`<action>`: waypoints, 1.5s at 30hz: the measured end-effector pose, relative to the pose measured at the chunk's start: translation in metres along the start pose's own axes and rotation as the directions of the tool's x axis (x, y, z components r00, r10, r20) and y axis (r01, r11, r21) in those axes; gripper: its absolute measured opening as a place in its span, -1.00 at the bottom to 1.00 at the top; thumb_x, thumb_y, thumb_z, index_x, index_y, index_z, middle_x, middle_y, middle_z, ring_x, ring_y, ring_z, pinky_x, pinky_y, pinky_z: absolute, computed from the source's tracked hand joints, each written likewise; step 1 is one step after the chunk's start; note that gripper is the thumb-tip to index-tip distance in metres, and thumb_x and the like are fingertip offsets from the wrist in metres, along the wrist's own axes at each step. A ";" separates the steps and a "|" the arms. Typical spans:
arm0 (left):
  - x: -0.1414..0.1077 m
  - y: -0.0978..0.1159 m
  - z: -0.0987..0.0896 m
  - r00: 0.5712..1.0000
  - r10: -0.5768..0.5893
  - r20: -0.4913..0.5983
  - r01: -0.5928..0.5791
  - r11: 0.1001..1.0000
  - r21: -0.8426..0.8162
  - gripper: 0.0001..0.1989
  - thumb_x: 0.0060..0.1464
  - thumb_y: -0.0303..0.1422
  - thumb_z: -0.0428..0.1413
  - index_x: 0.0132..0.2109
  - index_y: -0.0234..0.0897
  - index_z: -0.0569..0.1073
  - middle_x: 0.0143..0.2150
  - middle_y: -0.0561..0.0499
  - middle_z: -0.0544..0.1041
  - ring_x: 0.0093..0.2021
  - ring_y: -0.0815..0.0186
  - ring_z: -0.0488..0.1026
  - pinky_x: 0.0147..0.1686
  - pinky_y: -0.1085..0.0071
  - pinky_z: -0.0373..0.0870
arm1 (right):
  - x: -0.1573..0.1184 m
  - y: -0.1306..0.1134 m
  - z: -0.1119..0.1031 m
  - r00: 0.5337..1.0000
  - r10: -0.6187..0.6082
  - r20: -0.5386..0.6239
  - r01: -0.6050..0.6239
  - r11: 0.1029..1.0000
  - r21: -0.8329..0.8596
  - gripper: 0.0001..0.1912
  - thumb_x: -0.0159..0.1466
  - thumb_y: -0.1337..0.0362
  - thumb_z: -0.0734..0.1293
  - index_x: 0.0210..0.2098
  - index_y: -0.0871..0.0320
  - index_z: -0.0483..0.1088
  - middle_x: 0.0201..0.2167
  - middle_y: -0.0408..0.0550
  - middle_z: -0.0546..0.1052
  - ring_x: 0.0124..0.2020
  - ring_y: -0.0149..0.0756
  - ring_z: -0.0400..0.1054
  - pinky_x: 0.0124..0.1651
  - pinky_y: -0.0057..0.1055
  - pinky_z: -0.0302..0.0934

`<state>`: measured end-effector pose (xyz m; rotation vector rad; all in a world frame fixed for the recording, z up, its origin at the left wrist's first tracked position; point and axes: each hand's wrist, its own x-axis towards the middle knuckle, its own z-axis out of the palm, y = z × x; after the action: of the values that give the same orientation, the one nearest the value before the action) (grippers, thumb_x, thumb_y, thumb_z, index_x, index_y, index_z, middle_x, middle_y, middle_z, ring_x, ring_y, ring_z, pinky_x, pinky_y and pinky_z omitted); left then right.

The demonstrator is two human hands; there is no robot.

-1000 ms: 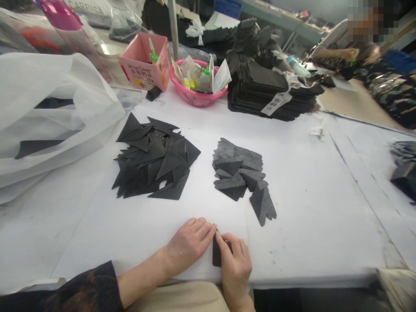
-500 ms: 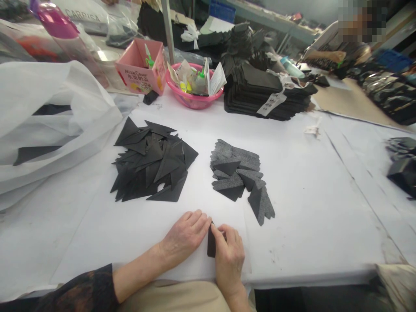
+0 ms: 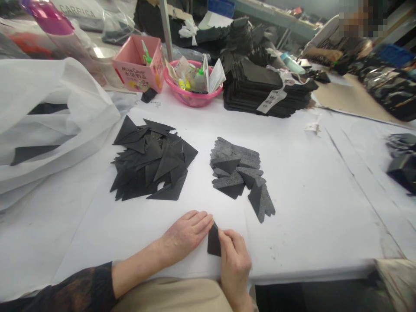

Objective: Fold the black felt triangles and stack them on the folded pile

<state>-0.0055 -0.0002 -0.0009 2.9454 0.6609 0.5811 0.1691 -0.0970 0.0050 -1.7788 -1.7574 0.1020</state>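
A small black piece point(image 3: 213, 241) lies on the white table near its front edge. My left hand point(image 3: 186, 234) rests flat beside it, fingers stretched together, the tips touching its upper corner. My right hand point(image 3: 234, 255) pinches the piece's right edge between thumb and fingers. Farther back on the left is a loose heap of black triangular pieces point(image 3: 152, 160). A smaller group of grey and black folded pieces point(image 3: 235, 158) lies beyond my hands, with a few of them trailing towards the front right.
A white plastic bag point(image 3: 94, 108) covers the left side. Along the back stand a pink box point(image 3: 138, 65), a pink basket point(image 3: 195, 99) with bottles and papers, and a stack of black pieces point(image 3: 253, 91). A person's arm point(image 3: 325, 54) shows at the back right.
My right hand has moved slightly right, away from my left fingertips. More of the small black piece now shows between the hands. My left hand has hardly moved.
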 end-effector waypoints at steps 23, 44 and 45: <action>-0.002 0.002 -0.006 1.000 -0.026 -0.009 0.026 0.999 -0.040 -0.64 0.37 -0.55 -0.20 0.15 -0.44 0.39 0.17 -0.17 0.43 0.15 0.12 0.37 0.08 0.18 0.35 | -0.015 0.004 0.000 0.999 0.014 0.051 -0.015 1.000 0.005 -0.58 0.39 0.45 0.23 0.20 0.05 0.34 -0.21 0.00 0.41 -0.17 -0.31 0.32 -0.15 -0.38 0.34; -0.004 -0.001 -0.004 0.998 -0.003 -0.062 -0.001 0.997 -0.077 -0.64 0.41 -0.50 -0.20 0.06 -0.41 0.47 0.18 -0.14 0.44 0.17 0.10 0.36 0.07 0.18 0.34 | 0.003 -0.004 -0.007 0.998 0.035 0.060 -0.032 0.998 -0.056 -0.71 0.39 0.41 0.24 0.04 0.06 0.45 -0.34 -0.07 0.41 -0.29 -0.33 0.27 -0.26 -0.41 0.22; -0.004 -0.001 -0.004 0.998 0.003 -0.062 -0.007 0.997 -0.072 -0.65 0.41 -0.50 -0.19 0.06 -0.41 0.47 0.18 -0.14 0.43 0.17 0.10 0.36 0.07 0.18 0.35 | 0.003 -0.005 -0.007 0.998 0.038 0.057 -0.034 0.997 -0.064 -0.72 0.39 0.40 0.24 0.03 0.07 0.45 -0.34 -0.07 0.40 -0.29 -0.33 0.27 -0.26 -0.41 0.22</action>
<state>-0.0110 -0.0010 0.0012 2.8733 0.6248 0.6845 0.1684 -0.0970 0.0143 -1.8706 -1.7876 0.1154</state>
